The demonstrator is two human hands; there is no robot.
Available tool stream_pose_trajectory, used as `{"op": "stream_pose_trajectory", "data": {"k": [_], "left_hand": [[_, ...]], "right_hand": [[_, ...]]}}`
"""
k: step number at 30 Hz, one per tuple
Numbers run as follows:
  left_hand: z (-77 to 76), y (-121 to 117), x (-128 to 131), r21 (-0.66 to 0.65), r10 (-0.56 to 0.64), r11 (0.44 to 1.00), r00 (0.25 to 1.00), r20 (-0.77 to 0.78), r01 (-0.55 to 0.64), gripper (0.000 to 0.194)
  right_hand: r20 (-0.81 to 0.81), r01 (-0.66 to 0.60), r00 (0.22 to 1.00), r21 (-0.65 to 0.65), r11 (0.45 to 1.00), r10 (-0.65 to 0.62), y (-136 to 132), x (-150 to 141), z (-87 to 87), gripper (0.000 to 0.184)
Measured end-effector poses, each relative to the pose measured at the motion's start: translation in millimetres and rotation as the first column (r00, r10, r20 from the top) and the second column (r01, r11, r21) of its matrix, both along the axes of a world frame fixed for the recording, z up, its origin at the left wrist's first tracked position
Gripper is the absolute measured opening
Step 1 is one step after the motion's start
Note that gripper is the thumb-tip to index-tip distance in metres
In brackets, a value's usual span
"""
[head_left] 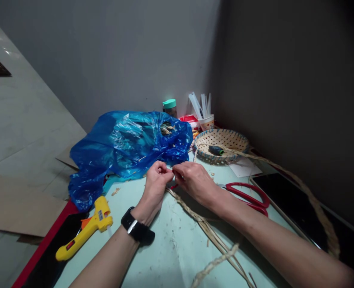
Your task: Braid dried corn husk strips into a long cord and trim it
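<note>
My left hand (157,179), with a black watch on its wrist, is closed in a pinch at the middle of the table. Against its fingertips, my right hand (195,179) pinches too; whatever lies between the right fingers is too small to make out. A partly braided bundle of straw (191,212) runs up into the left hand, and its end is hidden by the fingers. Just under the right fingers shows a small red bit (173,186). Loose straw strands trail toward the front edge, beside a thicker braid (215,264).
A yellow glue gun (87,232) lies left. Behind are a blue plastic bag (129,140), a teal-lidded jar (170,107), a cup of glue sticks (207,122) and a woven basket (221,138) with a dark spool (215,150). Red-handled scissors (249,196) and a dark tablet (287,204) lie right.
</note>
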State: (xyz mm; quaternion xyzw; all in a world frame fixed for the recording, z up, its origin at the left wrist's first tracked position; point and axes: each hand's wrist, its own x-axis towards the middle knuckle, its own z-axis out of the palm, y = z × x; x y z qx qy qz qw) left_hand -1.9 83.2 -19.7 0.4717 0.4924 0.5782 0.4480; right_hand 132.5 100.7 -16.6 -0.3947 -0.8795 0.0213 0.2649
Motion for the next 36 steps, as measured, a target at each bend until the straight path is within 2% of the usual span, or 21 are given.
{"op": "stream_pose_trajectory", "data": {"k": [3,6,9,11,15,19,24,28,31,34,36], "left_hand": [[-3.1,2,-1,0.039,-0.003,0.999,0.999,-0.049,0.005,0.018],[-2.8,3,-2,0.046,-0.012,0.999,0.999,-0.049,0.014,0.019],[-0.1,3,-2,0.003,-0.016,1.0,0.999,-0.037,0.016,0.02],[1.6,3,-2,-0.013,-0.019,1.0,0.999,-0.041,0.018,0.019],[4.4,3,-1,0.036,0.017,0.999,0.994,-0.106,-0.013,0.018],[7.2,2,1,0.084,0.05,0.996,0.986,-0.161,-0.037,0.018],[9.1,1,1,-0.027,-0.05,0.998,0.998,0.027,0.05,0.021],[10.1,1,0,-0.109,-0.124,0.983,0.971,0.203,0.148,0.023],[10.8,2,-1,-0.158,-0.135,0.971,0.957,0.257,0.18,0.024],[10.7,3,-2,-0.176,-0.117,0.97,0.958,0.262,0.167,0.026],[10.4,3,-3,-0.189,-0.109,0.969,0.963,0.248,0.159,0.027]], "right_hand": [[-0.084,0.003,0.996,-0.126,0.992,-0.014,4,2,0.2,0.02],[-0.071,0.056,0.995,-0.156,0.986,-0.067,3,5,4.4,0.021],[0.002,0.1,0.995,-0.059,0.993,-0.1,0,7,10.7,0.019],[0.09,0.085,0.992,0.038,0.996,-0.088,-2,8,14.4,0.018],[0.232,-0.009,0.972,0.217,0.976,-0.043,-5,7,17.6,0.014],[0.271,-0.021,0.96,0.316,0.948,-0.069,-6,3,17.2,0.013],[0.245,-0.026,0.968,0.334,0.942,-0.06,-5,2,13.4,0.014],[0.096,0.003,0.995,0.201,0.98,-0.023,0,5,7.2,0.018],[-0.121,0.035,0.992,-0.01,0.999,-0.036,3,5,5.7,0.019],[-0.305,0.025,0.946,-0.261,0.965,-0.107,3,4,9.2,0.021],[-0.304,0.009,0.945,-0.343,0.939,-0.121,2,5,12.9,0.024]]}}
